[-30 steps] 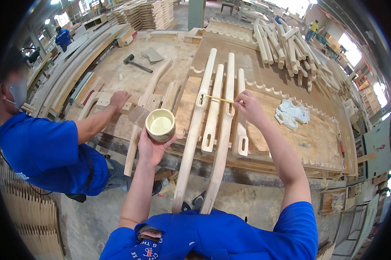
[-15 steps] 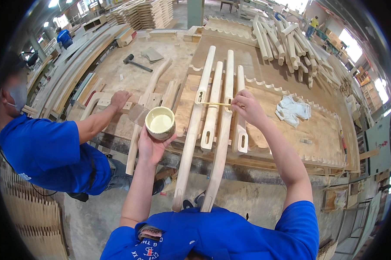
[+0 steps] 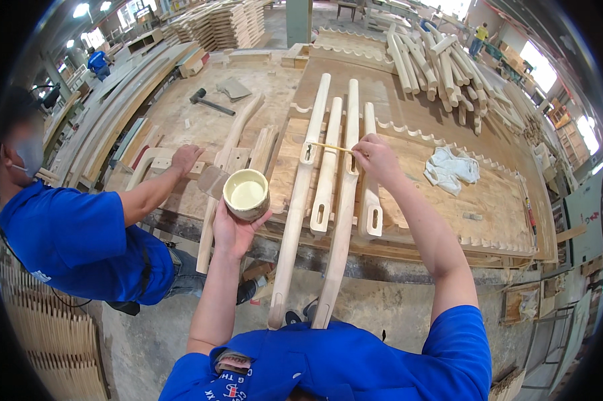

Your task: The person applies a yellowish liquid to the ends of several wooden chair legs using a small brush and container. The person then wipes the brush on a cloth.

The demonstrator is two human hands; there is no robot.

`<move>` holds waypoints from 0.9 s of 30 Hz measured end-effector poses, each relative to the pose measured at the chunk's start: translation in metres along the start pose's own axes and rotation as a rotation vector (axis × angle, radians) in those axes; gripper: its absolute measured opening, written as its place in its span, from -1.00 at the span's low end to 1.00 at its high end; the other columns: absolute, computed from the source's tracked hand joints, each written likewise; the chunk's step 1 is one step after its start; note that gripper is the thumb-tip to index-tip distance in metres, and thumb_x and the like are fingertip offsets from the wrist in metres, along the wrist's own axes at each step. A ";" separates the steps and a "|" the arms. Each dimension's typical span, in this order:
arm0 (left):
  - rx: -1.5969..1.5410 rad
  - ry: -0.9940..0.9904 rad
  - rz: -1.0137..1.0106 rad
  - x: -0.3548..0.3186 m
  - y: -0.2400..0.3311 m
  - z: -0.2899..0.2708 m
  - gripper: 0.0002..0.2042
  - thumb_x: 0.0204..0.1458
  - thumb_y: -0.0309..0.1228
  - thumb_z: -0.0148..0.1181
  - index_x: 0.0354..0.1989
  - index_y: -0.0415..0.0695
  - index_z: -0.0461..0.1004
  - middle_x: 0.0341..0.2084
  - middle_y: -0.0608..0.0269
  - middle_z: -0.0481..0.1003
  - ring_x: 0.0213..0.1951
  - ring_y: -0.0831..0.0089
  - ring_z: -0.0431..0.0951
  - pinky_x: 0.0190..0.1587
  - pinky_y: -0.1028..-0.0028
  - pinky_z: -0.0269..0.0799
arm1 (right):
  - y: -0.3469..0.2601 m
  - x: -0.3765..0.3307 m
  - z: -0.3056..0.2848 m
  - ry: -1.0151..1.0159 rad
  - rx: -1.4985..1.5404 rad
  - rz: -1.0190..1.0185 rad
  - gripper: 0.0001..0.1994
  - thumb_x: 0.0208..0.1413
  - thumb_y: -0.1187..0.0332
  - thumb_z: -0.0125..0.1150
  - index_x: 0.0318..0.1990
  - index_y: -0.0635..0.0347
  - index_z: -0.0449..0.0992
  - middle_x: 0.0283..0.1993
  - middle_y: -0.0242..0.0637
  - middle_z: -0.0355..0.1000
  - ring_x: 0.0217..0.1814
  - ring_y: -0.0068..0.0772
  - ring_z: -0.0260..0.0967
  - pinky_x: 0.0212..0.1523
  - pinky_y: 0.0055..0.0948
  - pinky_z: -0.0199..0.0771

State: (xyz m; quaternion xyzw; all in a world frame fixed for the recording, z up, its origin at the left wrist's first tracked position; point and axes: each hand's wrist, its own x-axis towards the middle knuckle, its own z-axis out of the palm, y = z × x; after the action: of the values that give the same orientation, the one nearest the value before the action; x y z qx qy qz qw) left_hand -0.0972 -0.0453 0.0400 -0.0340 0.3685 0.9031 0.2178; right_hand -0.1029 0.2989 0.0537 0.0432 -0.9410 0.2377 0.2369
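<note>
Across the broad tan wooden surface (image 3: 181, 80), four long pale slotted wooden posts (image 3: 292, 240) lie at my twelve o'clock. At eleven, my left hand (image 3: 234, 230) cradles a round cream-lined pot (image 3: 246, 195), fingers (mostly hidden) around it; tilting could spill its pale contents. Toward half past twelve, my right hand (image 3: 376, 159) pinches a thin yellow stick (image 3: 329, 146) between fingers; a loose pinch could drop it.
</note>
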 end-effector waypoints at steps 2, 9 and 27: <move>0.006 0.009 0.005 0.000 0.000 0.000 -0.55 0.25 -0.09 -0.41 0.16 -0.09 0.19 0.05 0.08 0.33 0.03 0.17 0.42 -0.05 0.05 0.49 | -0.002 0.000 0.000 0.001 -0.014 -0.002 -0.93 -0.04 0.40 0.20 -0.38 0.15 0.52 -0.27 -0.28 0.37 -0.13 -0.19 0.32 -0.10 -0.27 0.37; 0.000 -0.009 0.009 -0.001 0.001 -0.001 -0.54 0.25 -0.09 -0.41 0.16 -0.10 0.19 0.07 0.07 0.31 0.04 0.16 0.41 -0.05 0.04 0.48 | -0.019 0.004 -0.001 0.013 -0.077 0.120 -0.92 -0.08 0.39 0.22 -0.38 0.13 0.52 -0.26 -0.27 0.37 -0.10 -0.18 0.31 -0.10 -0.25 0.38; -0.004 -0.031 -0.017 -0.001 0.001 0.001 -0.55 0.25 -0.10 -0.39 0.16 -0.10 0.19 0.07 0.07 0.30 0.04 0.16 0.40 -0.05 0.03 0.48 | -0.020 -0.009 -0.006 -0.063 0.095 0.128 -0.92 -0.03 0.44 0.12 -0.37 0.19 0.50 -0.22 -0.22 0.36 -0.10 -0.15 0.33 -0.10 -0.28 0.38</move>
State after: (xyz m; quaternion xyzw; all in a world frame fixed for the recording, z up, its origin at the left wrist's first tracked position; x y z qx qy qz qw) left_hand -0.0961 -0.0452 0.0417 -0.0236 0.3628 0.9025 0.2308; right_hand -0.0888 0.2836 0.0626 0.0014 -0.9365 0.2950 0.1894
